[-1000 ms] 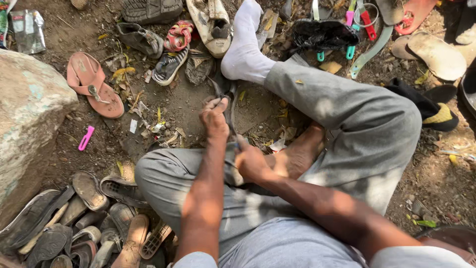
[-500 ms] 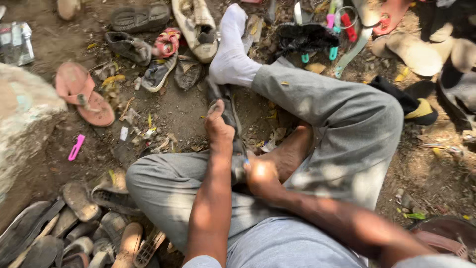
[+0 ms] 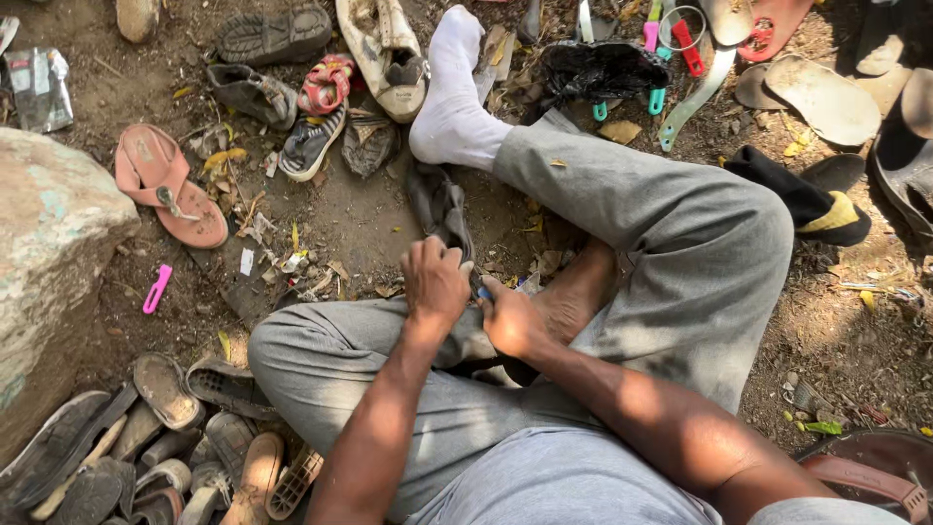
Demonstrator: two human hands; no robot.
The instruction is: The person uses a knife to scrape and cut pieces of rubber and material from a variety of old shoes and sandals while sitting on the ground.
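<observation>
I sit on dirt ground with my legs in grey trousers; one foot wears a white sock (image 3: 449, 97), the other foot (image 3: 573, 297) is bare. My left hand (image 3: 434, 284) grips a dark worn shoe (image 3: 439, 206) that lies along my lap and points away from me. Close beside it, my right hand (image 3: 512, 319) is closed around a small tool with a blue part showing between the fingers. What kind of tool it is stays hidden.
A large rock (image 3: 49, 262) stands at the left. A pink sandal (image 3: 165, 194), several old shoes (image 3: 311, 136) and soles lie ahead; a heap of worn soles (image 3: 146, 447) sits at the lower left. Coloured plastic tools (image 3: 671, 58) and sandals (image 3: 821, 97) lie at the upper right.
The view has shifted slightly. Both hands stay on the dark shoe; my right hand has drawn closer to the left one.
</observation>
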